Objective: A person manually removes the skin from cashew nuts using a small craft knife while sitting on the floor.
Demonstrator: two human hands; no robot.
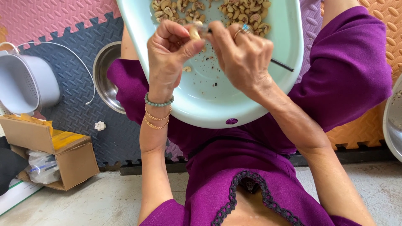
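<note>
From the head camera, the left hand [169,50] pinches a pale cashew nut [194,33] between thumb and fingers, while the right hand [243,54], wearing a ring, is clenched around a thin dark-handled pick [281,65] whose tip meets the nut. Both hands work touching each other above a pale green plastic basin [209,104] resting on the person's lap, over a purple dress [347,62]. Beyond the hands, at the basin's far side, lies a heap of cashew nuts [209,10]; crumbs of shell are scattered beneath the hands. Left of the left hand sits a steel bowl [104,79] on foam floor mats [75,50], farther left a grey colander [25,81] and an open cardboard box [50,155].
</note>
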